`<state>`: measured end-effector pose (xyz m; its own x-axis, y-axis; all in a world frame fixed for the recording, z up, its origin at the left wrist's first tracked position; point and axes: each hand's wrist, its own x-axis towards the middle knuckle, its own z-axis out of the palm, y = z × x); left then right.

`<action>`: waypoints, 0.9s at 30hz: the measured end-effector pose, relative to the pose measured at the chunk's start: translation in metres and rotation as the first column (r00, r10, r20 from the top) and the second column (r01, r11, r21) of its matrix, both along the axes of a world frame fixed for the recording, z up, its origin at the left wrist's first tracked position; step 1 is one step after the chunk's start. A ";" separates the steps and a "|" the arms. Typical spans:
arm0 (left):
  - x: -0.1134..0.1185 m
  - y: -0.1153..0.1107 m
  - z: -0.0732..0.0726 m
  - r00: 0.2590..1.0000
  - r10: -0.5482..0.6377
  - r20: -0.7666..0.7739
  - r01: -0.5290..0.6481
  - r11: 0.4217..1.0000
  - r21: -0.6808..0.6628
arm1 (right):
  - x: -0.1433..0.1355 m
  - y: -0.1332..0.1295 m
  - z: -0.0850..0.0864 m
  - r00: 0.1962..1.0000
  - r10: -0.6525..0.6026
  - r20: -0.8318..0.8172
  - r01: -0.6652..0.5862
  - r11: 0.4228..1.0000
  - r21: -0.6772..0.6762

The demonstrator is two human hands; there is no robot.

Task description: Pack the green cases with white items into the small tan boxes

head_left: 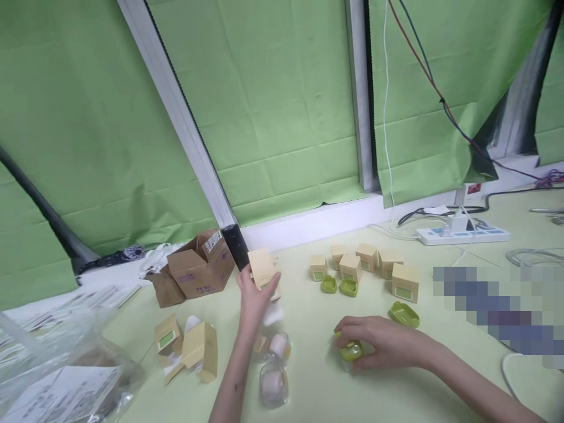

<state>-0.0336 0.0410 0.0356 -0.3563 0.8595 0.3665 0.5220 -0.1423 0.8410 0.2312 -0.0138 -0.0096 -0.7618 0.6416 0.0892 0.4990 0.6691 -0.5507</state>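
Observation:
My left hand [258,294] grips a small tan box [263,267] near the middle of the table, fingers on its left side and thumb on its right. To the right, my right hand [374,341] is closed round a small green dish [351,351] with something clear under it, low over the tabletop. Between my arms lie clear packs with pale pink contents [273,385]. A separate green dish [404,314] sits just beyond my right hand. Two more small green dishes [348,287] stand before a group of several tan boxes [405,283].
Opened tan boxes [200,351] lie at the left, with a brown carton [201,267] behind them. A plastic bag [66,376] fills the lower left. A white power strip [462,235] with cables lies at the back right. Green cloth hangs behind the table.

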 end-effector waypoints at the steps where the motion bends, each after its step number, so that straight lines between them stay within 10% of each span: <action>1: 0.013 -0.007 0.000 0.996 -0.060 0.062 0.059 0.998 0.018 | 0.000 0.000 0.000 1.000 -0.003 -0.003 0.003 1.000 0.005; 8: 0.077 -0.062 -0.021 0.728 -0.435 0.530 0.487 0.872 0.047 | 0.004 0.002 0.001 0.987 -0.104 -0.122 0.086 0.986 -0.144; 20: 0.069 -0.080 -0.032 0.429 -0.534 0.728 0.660 0.736 0.151 | 0.003 0.008 -0.012 0.971 -0.169 -0.169 0.134 0.970 -0.205; 24: 0.072 -0.081 -0.044 0.409 -0.639 0.651 0.828 0.560 0.030 | -0.001 0.015 -0.015 0.745 -0.442 -0.500 0.220 0.870 -0.441; 27: 0.077 -0.079 -0.057 0.532 -0.607 0.590 0.805 0.579 -0.131 | -0.004 0.016 -0.012 0.567 -0.608 -0.556 0.183 0.751 -0.634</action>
<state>0.0430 -0.0385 -0.0218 0.4063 0.9132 -0.0306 -0.0574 0.0590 0.9966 0.2272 0.0024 -0.0216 -0.2429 0.9679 0.0645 -0.0370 0.0572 -0.9977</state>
